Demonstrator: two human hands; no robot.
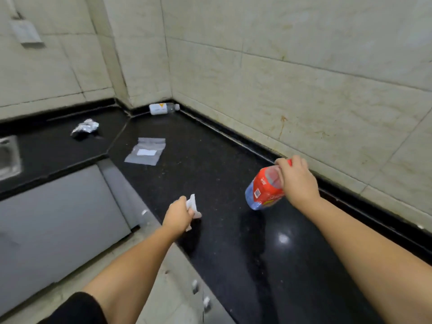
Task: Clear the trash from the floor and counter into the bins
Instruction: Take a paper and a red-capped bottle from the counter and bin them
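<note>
From the head camera, both bare forearms are reaching forward over a black polished counter (210, 160) that is running along a tiled wall. The right hand (297, 181) is sitting higher and farther out, wrist bent, fingers wrapping the neck end of a plastic bottle with a red label (264, 190); the bottle is hanging tilted, its base pointing down and to the left, lifted clear of the counter just above its own dark reflection. The left hand (178, 216) is hovering low near the counter's front edge, knuckles up, fingers closing around a crumpled white paper scrap (192, 206) that is poking out above and beside the fist.

Farther back, a clear zip bag with a white label (146, 150) is lying flat on the counter. A crumpled foil wrapper (85, 128) is resting to its left, near a steel sink (9, 155). A white-labelled bottle (163, 108) is lying on its side in the far corner, touching the wall.
</note>
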